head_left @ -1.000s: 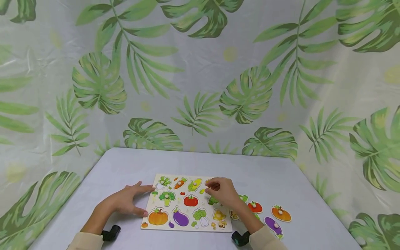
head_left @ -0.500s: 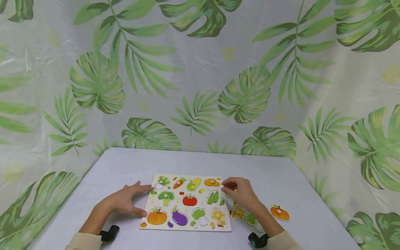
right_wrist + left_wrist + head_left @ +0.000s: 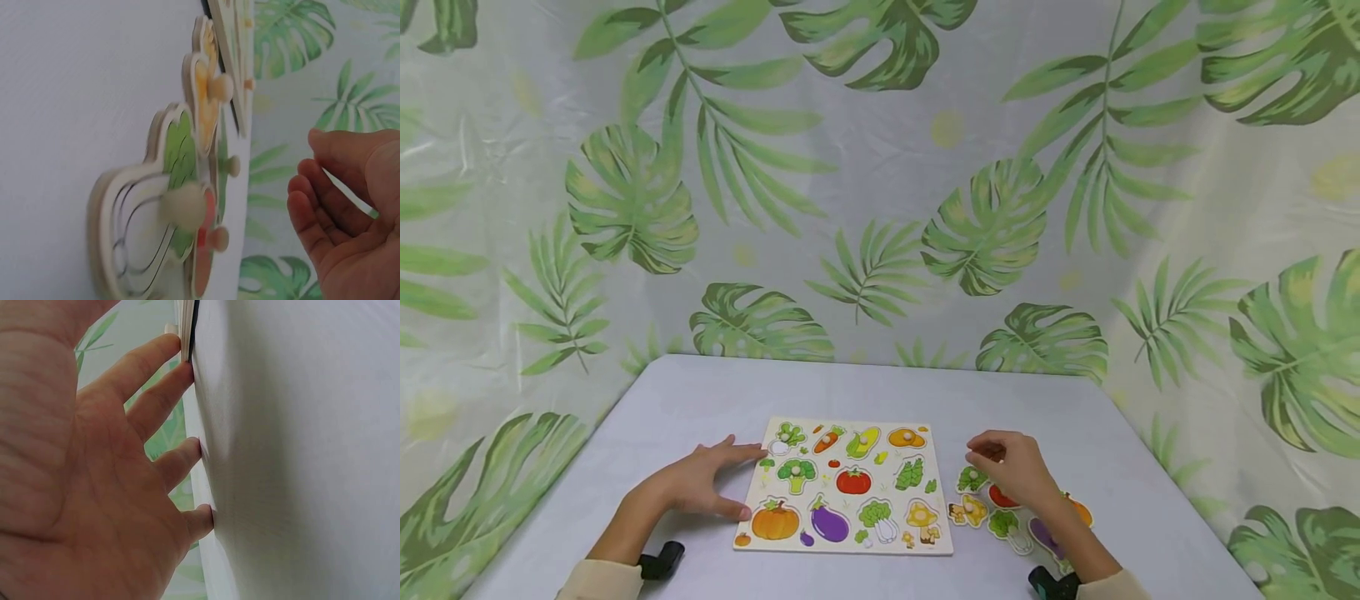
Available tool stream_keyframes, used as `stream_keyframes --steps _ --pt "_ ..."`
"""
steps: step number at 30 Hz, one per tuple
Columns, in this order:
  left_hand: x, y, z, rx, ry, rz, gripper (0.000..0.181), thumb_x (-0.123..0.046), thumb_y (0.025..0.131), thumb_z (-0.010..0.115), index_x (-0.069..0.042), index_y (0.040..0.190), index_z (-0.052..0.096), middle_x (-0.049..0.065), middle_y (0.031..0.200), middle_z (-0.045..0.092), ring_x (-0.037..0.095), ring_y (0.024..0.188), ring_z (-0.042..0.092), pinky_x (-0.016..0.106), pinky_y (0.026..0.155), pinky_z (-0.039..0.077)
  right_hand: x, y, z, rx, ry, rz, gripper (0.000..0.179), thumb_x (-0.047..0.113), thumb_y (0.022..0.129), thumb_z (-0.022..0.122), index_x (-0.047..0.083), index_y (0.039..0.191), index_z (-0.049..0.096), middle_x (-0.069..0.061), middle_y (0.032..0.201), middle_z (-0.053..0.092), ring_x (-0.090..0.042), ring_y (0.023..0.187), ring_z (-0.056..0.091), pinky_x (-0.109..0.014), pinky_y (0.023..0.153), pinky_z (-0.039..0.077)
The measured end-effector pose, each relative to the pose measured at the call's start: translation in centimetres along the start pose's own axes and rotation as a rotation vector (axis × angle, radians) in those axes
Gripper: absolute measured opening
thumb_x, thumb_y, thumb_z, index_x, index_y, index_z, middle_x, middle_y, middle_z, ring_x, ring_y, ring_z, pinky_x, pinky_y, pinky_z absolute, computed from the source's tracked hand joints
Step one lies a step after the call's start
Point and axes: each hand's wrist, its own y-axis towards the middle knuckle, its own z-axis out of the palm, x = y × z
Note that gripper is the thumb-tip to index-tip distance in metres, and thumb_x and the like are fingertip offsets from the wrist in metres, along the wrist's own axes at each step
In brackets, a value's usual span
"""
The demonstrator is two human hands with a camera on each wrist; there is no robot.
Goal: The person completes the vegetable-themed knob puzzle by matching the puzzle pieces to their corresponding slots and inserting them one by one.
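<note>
A vegetable puzzle board (image 3: 891,492) lies flat on the table. My left hand (image 3: 707,482) has its fingers spread, with fingertips at the board's left edge; in the left wrist view the two upper fingers (image 3: 159,400) touch that edge. Knobbed pieces sit in the upper part: radish, carrot (image 3: 829,440), corn (image 3: 863,442), an orange potato-like piece (image 3: 907,437) and broccoli (image 3: 797,473). My right hand (image 3: 1011,467) hovers over loose pieces right of the board, fingers loosely bent and holding nothing. Nearest it are a green leafy piece (image 3: 972,478) and a tomato piece (image 3: 1002,497), partly covered.
Also loose beside the board are a mushroom piece (image 3: 975,509), a bok choy piece (image 3: 1011,531), an eggplant piece (image 3: 1043,537) and a pumpkin piece (image 3: 1082,511). My right forearm overlaps the last two. Leaf-printed sheeting (image 3: 880,250) hangs behind the white table (image 3: 715,392).
My right hand has moved right, from the board's upper right corner to over the loose pieces, uncovering the orange piece in the board. The left hand stays at the edge.
</note>
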Motion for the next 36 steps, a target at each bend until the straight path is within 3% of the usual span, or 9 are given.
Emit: stream_keyframes --steps 6,14,22,31,36 --pt "0.0 -0.1 -0.1 -0.001 -0.006 0.014 0.092 -0.057 0.071 0.087 -0.025 0.151 0.054 0.005 0.161 0.047 0.053 0.154 0.019 0.081 0.116 0.008 -1.4 -0.7 -0.8 0.002 0.0 0.045 0.019 0.02 0.092 0.079 0.009 0.108 0.078 0.004 0.093 0.076 -0.009 0.08 0.065 -0.019 0.069 0.055" --pt "0.1 -0.3 0.0 -0.003 -0.01 0.019 0.092 -0.057 0.071 0.086 -0.026 0.151 0.053 0.005 0.162 0.046 0.053 0.154 0.018 0.082 0.116 0.007 -3.1 -1.4 -1.0 0.004 -0.03 0.077 0.015 0.018 0.09 0.081 0.01 0.102 0.079 0.004 0.082 0.069 -0.009 0.071 0.057 -0.021 0.061 0.05" --pt "-0.3 -0.3 -0.2 0.001 -0.012 0.017 0.092 -0.056 0.072 0.087 -0.023 0.151 0.053 0.008 0.162 0.045 0.053 0.154 0.018 0.082 0.116 0.007 -3.7 -2.1 -1.2 0.011 -0.059 0.126 0.018 0.023 0.088 0.082 0.012 0.101 0.079 0.003 0.082 0.066 -0.011 0.071 0.054 -0.021 0.059 0.047" --pt "-0.3 -0.3 -0.2 -0.004 -0.013 0.014 0.092 -0.056 0.071 0.087 -0.022 0.151 0.054 0.008 0.161 0.046 0.054 0.154 0.019 0.082 0.116 0.007 -4.3 -3.0 -1.2 0.08 -0.034 0.071 0.018 0.02 0.088 0.082 0.008 0.101 0.079 0.004 0.081 0.067 -0.006 0.068 0.052 -0.02 0.058 0.045" --pt "-0.2 -0.2 -0.1 -0.003 -0.012 0.015 0.092 -0.056 0.071 0.087 -0.023 0.151 0.054 0.007 0.161 0.047 0.053 0.154 0.019 0.082 0.116 0.007 -4.3 -3.2 -1.3 0.091 -0.045 0.088 0.015 0.019 0.088 0.082 0.009 0.099 0.079 0.004 0.08 0.067 -0.007 0.068 0.052 -0.02 0.058 0.045"
